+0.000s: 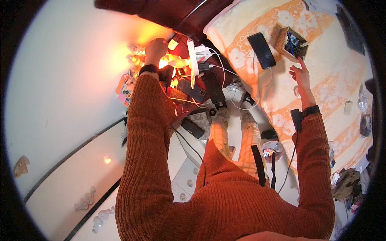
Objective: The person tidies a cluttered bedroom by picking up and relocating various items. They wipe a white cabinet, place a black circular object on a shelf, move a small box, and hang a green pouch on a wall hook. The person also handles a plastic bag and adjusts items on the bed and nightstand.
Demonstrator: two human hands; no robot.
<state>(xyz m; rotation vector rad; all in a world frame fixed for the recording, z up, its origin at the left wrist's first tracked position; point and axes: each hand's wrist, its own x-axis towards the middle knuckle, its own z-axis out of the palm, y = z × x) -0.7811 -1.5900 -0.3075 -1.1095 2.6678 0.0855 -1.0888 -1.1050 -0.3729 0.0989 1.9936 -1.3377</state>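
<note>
My left hand [156, 51] reaches over a cluttered dark red bedside table [184, 113], close to a glowing lamp [163, 62]. Its fingers are bent down on the far side, and whatever they may hold is hidden. Small bottles [137, 59] stand left of that hand. Over the bed, my right hand [301, 76] has its index finger stretched out and nothing in its grasp. The fingertip is at the near corner of a wooden box [282, 42] with pens and small items inside; I cannot tell whether it touches. A black smartphone [261, 50] lies left of the box.
A white power strip [193, 58] with plugs and white cables stands at the table's right side. Cables hang down between table and bed [325, 90]. A bag-lined bin [271, 150] is beside my legs. White drawers [184, 180] are at lower left. Assorted clutter [346, 183] lies at far right.
</note>
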